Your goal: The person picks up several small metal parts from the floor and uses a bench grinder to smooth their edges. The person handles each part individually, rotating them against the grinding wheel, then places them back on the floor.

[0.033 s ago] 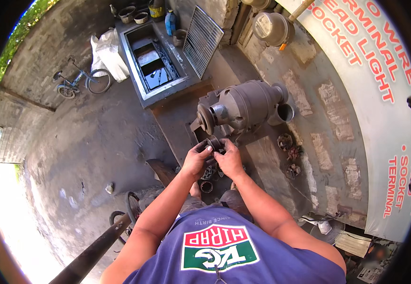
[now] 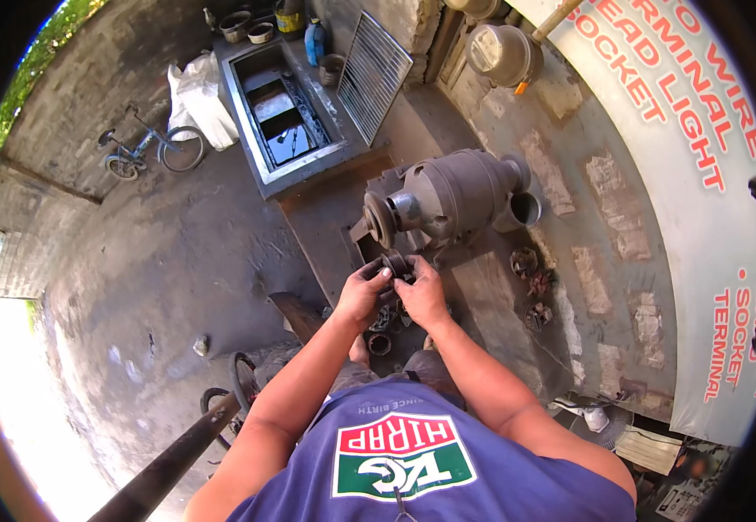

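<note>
1. Large white sheet with red lettering (image 2: 700, 113): along the right wall.
2. Rectangular, dark-liquid-filled basin with a pale metal rim (image 2: 304, 163): far, left of centre.
3. Dust-grey cylindrical motor-like machine (image 2: 461, 191): beyond the hands, to the right; a thick round grey disc (image 2: 380, 219) stands at its left end.
4. Left hand (image 2: 361, 296) and right hand (image 2: 423, 294): together at the centre, both clamped on one small part, the left thumb on its near side, the right fingers about its right side.
5. Dark, ribbed, ring-shaped metal piece (image 2: 393, 261): held up between the two hands, just on the near side of the disc.
6. Handling (judgement): the piece looks best steadied by one hand while the other turns it in small steps, thumbs on the outer ribs; greasy-looking fingers may slip, so a grip from both sides seems sound.
7. Limits of view: the fingertips behind the piece and its far face are hidden; whether it has a centre hole cannot be told. The forearms and hands partly cover the dark round parts (image 2: 380, 344) below. The lettered sheet is cut off at the right.
</note>
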{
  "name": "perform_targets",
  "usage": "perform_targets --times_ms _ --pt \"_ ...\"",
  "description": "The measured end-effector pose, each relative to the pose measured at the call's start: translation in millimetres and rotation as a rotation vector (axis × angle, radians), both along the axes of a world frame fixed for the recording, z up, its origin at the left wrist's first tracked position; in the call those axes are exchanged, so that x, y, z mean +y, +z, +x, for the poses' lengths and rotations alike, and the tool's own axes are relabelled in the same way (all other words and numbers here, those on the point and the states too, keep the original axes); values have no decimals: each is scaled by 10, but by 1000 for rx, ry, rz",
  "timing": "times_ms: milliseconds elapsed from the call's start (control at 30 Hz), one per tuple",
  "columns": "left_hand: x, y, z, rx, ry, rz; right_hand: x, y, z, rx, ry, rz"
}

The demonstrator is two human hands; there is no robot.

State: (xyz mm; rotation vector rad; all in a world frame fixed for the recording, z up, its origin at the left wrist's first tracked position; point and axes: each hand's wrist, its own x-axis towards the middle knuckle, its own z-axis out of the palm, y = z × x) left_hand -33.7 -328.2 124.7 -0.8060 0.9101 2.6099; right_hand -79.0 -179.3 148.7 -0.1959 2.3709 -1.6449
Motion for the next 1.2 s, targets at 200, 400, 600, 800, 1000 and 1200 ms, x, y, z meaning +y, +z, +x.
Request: perform_targets --times_ms 200,400,600,800,1000,1200 --pt "-71 -95 -243 -57 11 23 -111 56 -229 -39 0 44" --pt "-29 -179 -270 -62 12 9 -78 113 -314 33 77 290" --pt "55 -157 18 145 28 -132 135 61 -90 -77 103 -34" --pt "6 -188 -126 -10 27 67 -21 -31 -135 25 34 83" --pt "-58 -201 -321 -219 37 98 -104 -25 -324 23 66 278" --pt "89 -151 -140 128 48 -176 137 106 -241 23 125 69"
